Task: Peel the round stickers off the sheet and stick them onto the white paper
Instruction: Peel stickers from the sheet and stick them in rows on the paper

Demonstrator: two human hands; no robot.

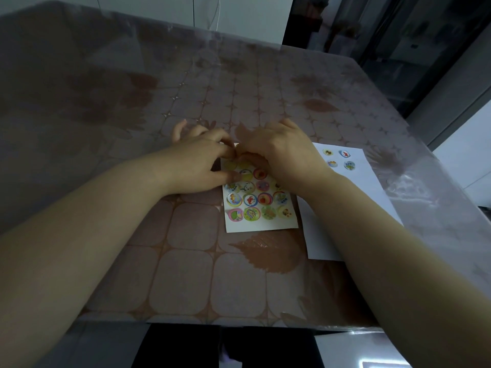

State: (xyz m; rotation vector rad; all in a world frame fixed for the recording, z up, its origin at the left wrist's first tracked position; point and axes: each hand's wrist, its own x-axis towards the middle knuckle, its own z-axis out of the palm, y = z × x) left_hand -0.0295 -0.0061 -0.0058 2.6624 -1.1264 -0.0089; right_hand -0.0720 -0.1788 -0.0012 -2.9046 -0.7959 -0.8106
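A sticker sheet [261, 223] with several colourful round stickers lies flat in the middle of the table. My left hand [202, 162] rests on its upper left part, thumb pressing the sheet down. My right hand [281, 152] covers the upper right part, its fingertips pinched together with the left fingertips at the sheet's top edge; what they pinch is hidden. To the right lies the white paper [372, 192], bearing several round stickers [338, 158] near its top.
The table [186, 274] has a pink tile-and-leaf patterned cover under clear plastic. Its near edge runs along the bottom, its right edge slants just beyond the white paper. Dark furniture stands at the back right.
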